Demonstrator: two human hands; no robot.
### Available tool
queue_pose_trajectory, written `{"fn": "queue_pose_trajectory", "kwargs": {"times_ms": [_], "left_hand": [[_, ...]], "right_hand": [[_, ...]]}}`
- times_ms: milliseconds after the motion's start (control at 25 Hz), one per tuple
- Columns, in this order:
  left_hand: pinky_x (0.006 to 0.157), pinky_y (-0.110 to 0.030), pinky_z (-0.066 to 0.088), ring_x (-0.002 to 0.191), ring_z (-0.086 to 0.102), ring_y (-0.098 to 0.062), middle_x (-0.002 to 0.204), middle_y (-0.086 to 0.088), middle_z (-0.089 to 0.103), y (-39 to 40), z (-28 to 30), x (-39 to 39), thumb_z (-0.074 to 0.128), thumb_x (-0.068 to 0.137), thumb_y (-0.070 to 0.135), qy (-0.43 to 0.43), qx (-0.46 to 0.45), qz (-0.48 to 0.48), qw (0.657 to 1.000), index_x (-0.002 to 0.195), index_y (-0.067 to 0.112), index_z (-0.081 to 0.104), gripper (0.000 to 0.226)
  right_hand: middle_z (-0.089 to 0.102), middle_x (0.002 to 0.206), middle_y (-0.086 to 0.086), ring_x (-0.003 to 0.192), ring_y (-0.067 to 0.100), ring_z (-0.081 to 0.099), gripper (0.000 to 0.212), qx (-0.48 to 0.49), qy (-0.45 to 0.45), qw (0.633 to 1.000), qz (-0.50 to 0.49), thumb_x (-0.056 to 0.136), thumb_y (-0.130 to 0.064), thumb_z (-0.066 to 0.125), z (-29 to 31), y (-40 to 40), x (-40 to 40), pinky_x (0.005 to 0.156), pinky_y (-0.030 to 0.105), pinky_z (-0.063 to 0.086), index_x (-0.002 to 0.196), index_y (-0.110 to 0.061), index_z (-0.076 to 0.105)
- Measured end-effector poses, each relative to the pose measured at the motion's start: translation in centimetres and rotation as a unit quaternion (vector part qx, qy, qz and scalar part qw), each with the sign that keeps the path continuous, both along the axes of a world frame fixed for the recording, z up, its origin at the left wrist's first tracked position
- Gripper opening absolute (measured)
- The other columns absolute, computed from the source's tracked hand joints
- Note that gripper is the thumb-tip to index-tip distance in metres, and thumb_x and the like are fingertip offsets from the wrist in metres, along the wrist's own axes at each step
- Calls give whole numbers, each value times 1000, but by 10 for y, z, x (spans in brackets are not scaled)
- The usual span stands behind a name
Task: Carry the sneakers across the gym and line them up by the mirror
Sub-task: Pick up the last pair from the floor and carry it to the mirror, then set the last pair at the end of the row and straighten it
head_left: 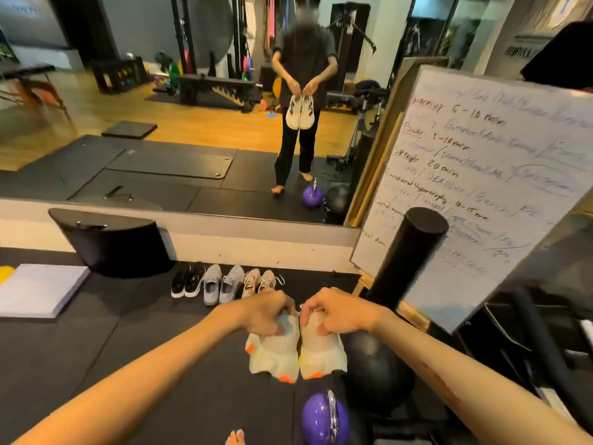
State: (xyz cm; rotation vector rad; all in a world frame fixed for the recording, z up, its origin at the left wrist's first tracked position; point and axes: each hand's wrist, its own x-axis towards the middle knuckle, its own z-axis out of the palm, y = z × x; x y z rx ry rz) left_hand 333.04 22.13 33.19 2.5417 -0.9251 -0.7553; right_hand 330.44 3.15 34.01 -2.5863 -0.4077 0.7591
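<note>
While the person stands facing the wall mirror (199, 123), each hand grips one shoe of a white pair: the left hand (266, 311) is pinched closed on the collar of the left white sneaker (272, 354), and the right hand (337, 311) is closed the same way on the right white sneaker (322, 351). Both shoes hang side by side, touching, soles toward the camera, with orange patches showing at the edges, above the black rubber floor mat (128, 348). Beyond them, three pairs already sit in a row at the foot of the mirror: black sneakers (187, 281), grey sneakers (223, 284) and beige sneakers (260, 281). A purple kettlebell (324, 419) and a black medicine ball (375, 374) lie just below and right of the held shoes. A black foam roller (407, 252) leans in front of a handwritten whiteboard (481, 187) on the right. A white foam pad (38, 289) lies on the left.
</note>
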Motion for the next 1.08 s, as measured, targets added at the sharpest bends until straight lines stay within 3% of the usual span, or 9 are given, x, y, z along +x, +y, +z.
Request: {"fn": "queue_pose_trajectory", "kwargs": {"times_ms": [160, 360, 400, 520, 600, 680, 880, 1000, 1080], "left_hand": [[73, -32, 43, 95, 54, -27, 109, -17, 58, -1, -38, 95, 56, 85, 12, 25, -16, 4, 1000, 110, 8, 54, 26], [75, -31, 36, 108, 51, -34, 116, -19, 52, -21, -73, 231, 49, 87, 11, 28, 21, -13, 999, 113, 3, 48, 27], [74, -33, 37, 107, 51, -35, 115, -20, 52, -28, -81, 253, 50, 86, 9, 33, 31, -17, 999, 110, 1, 48, 25], [75, -35, 39, 108, 51, -35, 116, -19, 50, -52, -117, 323, 57, 83, 8, 47, 62, -27, 997, 110, 0, 48, 29], [74, -33, 37, 108, 50, -34, 119, -17, 48, -71, -152, 377, 58, 83, 7, 57, 71, -20, 996, 114, 0, 49, 33], [74, -37, 39, 105, 50, -35, 118, -19, 49, -93, -197, 433, 58, 81, 4, 73, 63, -17, 995, 108, -2, 52, 28], [75, -44, 45, 96, 58, -40, 104, -26, 60, -140, -342, 527, 52, 85, 6, 87, 100, -25, 991, 98, -7, 58, 19], [79, -46, 46, 99, 59, -40, 107, -29, 61, -160, -475, 561, 54, 82, -4, 75, 144, -93, 982, 102, -10, 57, 21], [83, -47, 45, 109, 53, -38, 116, -24, 54, -162, -569, 575, 52, 84, -4, 57, 143, -111, 982, 108, -6, 53, 25]], "right_hand": [[65, 115, 3, 108, 10, 56, 39, 21, -8, 997, -69, 74, -2, 65, -35, -4, 89, 87, 29, 45, 108, -21, 66], [60, 109, 8, 108, 26, 54, 55, 13, -5, 985, -174, 76, -8, 60, -75, -24, 204, 88, 34, 43, 129, -20, 50], [60, 102, 6, 105, 25, 54, 52, 1, -2, 983, -185, 77, -8, 59, -84, -32, 225, 90, 35, 43, 127, -17, 51], [47, 68, -7, 73, 14, 48, 14, -37, -1, 986, -164, 74, -6, 60, -122, -57, 294, 78, 34, 43, 77, -19, 55], [54, 79, 2, 82, 22, 50, 8, -65, 11, 987, -149, 75, -9, 63, -155, -75, 350, 72, 30, 38, 81, -10, 59], [62, 94, 13, 94, 30, 54, 18, -62, 10, 986, -157, 75, -9, 62, -200, -98, 408, 71, 31, 41, 93, -6, 64], [65, 96, 15, 95, 36, 59, 22, -83, -9, 981, -173, 76, -9, 56, -330, -131, 509, 69, 37, 47, 96, -13, 65], [67, 102, 11, 98, 34, 62, 30, -102, -12, 981, -162, 78, -11, 56, -458, -141, 544, 74, 40, 49, 106, -18, 65], [66, 102, 6, 97, 31, 63, 23, -111, -14, 984, -142, 78, -11, 57, -550, -145, 550, 73, 40, 48, 100, -18, 63]]}}
